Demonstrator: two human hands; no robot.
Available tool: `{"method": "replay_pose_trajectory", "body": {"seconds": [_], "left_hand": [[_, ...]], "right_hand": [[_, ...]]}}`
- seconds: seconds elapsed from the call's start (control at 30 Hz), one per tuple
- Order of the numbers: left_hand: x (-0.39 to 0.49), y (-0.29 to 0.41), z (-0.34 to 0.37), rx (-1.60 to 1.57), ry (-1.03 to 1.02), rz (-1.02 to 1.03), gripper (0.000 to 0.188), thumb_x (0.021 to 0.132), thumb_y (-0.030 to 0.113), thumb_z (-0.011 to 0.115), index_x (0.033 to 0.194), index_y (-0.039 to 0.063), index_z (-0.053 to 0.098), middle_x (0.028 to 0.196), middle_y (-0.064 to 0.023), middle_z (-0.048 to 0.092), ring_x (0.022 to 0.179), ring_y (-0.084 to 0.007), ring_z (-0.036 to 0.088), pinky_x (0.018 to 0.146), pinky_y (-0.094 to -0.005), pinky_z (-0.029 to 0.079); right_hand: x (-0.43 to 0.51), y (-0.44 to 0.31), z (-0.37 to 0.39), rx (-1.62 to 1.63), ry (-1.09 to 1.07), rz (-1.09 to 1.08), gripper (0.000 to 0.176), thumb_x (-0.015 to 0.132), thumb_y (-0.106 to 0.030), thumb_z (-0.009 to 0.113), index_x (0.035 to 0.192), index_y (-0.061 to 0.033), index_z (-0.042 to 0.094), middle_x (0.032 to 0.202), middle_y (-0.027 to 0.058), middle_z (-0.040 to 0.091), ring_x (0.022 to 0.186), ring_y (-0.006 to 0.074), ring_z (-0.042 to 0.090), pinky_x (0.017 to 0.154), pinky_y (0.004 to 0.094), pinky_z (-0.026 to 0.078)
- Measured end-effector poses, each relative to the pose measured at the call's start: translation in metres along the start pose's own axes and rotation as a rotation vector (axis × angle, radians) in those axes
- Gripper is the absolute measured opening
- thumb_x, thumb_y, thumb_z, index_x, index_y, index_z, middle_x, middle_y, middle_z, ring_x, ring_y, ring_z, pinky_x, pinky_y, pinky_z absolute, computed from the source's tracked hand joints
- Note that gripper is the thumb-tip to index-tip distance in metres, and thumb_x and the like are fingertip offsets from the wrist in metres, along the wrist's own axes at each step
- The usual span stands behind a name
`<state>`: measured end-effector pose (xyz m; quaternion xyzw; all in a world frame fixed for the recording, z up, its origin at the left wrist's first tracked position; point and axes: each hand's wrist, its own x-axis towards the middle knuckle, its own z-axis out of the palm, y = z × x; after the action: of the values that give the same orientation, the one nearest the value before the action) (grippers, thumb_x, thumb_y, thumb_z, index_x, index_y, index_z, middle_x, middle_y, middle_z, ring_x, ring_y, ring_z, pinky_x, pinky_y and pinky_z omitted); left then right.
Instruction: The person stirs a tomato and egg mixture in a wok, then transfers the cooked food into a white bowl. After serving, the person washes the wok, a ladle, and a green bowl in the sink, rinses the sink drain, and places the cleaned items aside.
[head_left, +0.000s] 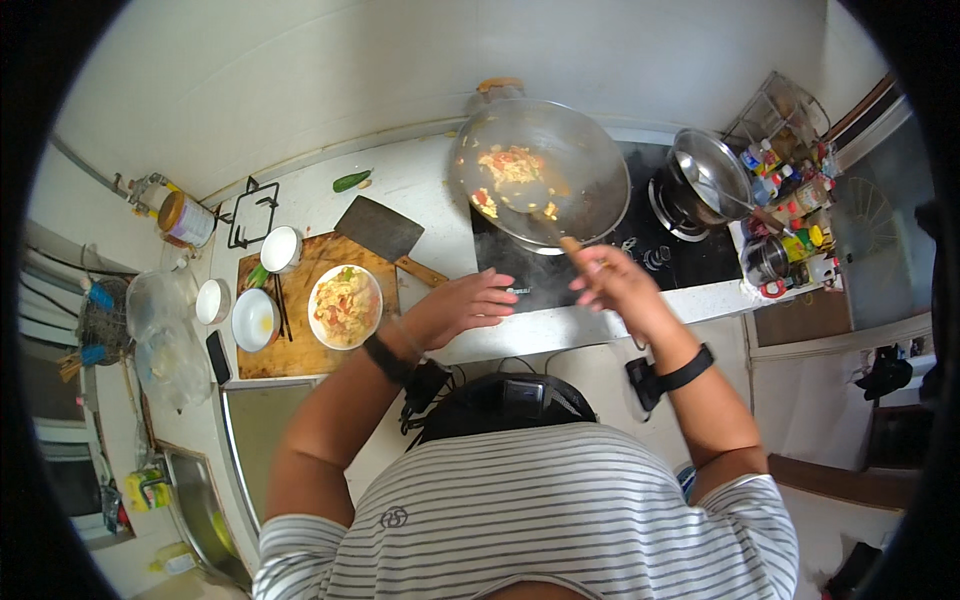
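My right hand (619, 289) grips the wooden handle (571, 246) of a cooking utensil. The utensil's head rests among scrambled egg and tomato (511, 166) in a large metal wok (592, 176); its exact shape is hard to make out. The wok sits tilted on the left side of a black glass cooktop (645, 262). My left hand (472, 306) is empty, its fingers extended above the counter's front edge. Left of it, a white plate (313, 321) heaped with egg and tomato stands on a wooden cutting board (259, 367). Faint steam shows near the wok.
A cleaver (381, 229) lies partly across the board. Bowls (282, 249), chopsticks (283, 307) and a phone (218, 357) are at left. Behind is a green pepper (351, 180). A pot (709, 169) holding a ladle and crowded seasoning bottles (799, 206) stand at right.
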<state>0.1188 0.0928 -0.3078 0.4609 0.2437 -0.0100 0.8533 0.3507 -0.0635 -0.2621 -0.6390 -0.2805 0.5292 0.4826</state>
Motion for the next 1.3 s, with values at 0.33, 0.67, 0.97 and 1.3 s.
{"method": "replay_pose_trajectory", "body": {"seconds": [0.33, 0.67, 0.97, 1.3], "left_hand": [[0.085, 0.021, 0.058, -0.214, 0.123, -0.274, 0.029, 0.097, 0.027, 0.043, 0.113, 0.004, 0.051, 0.111, -0.0161, 0.062, 0.100, -0.0238, 0.062, 0.090, -0.0370, 0.050], [0.015, 0.110, 0.056, 0.402, 0.611, -0.348, 0.027, 0.088, 0.011, 0.055, 0.113, 0.004, 0.047, 0.080, -0.0025, 0.054, 0.065, -0.0093, 0.056, 0.058, -0.0270, 0.056], [0.070, 0.149, 0.027, 1.943, 0.633, 0.128, 0.035, 0.085, 0.006, 0.056, 0.118, 0.006, 0.045, 0.098, -0.0191, 0.055, 0.081, -0.0396, 0.059, 0.072, -0.0444, 0.050], [0.046, 0.130, 0.012, 2.013, 0.582, 0.028, 0.030, 0.083, 0.004, 0.049, 0.113, 0.007, 0.048, 0.094, -0.0207, 0.055, 0.077, -0.0378, 0.061, 0.068, -0.0435, 0.051]], "right_hand": [[-0.023, 0.047, -0.081, -0.121, -0.022, -0.212, 0.026, 0.090, -0.016, 0.063, 0.111, -0.0025, 0.058, 0.076, 0.0001, 0.059, 0.069, 0.0089, 0.054, 0.065, 0.0238, 0.045], [0.011, 0.136, -0.120, 0.514, -0.406, 0.314, 0.046, 0.092, -0.034, 0.057, 0.127, -0.0060, 0.047, 0.097, 0.0120, 0.064, 0.085, 0.0186, 0.065, 0.077, 0.0304, 0.054], [0.061, 0.134, -0.113, 0.786, -0.703, 0.380, 0.024, 0.088, -0.020, 0.064, 0.103, -0.0106, 0.048, 0.076, 0.0051, 0.056, 0.058, 0.0139, 0.055, 0.056, 0.0270, 0.050], [0.047, 0.105, -0.096, 0.598, -0.594, 0.343, 0.022, 0.084, -0.011, 0.065, 0.092, -0.0103, 0.044, 0.061, -0.0004, 0.043, 0.046, 0.0099, 0.043, 0.046, 0.0254, 0.039]]}}
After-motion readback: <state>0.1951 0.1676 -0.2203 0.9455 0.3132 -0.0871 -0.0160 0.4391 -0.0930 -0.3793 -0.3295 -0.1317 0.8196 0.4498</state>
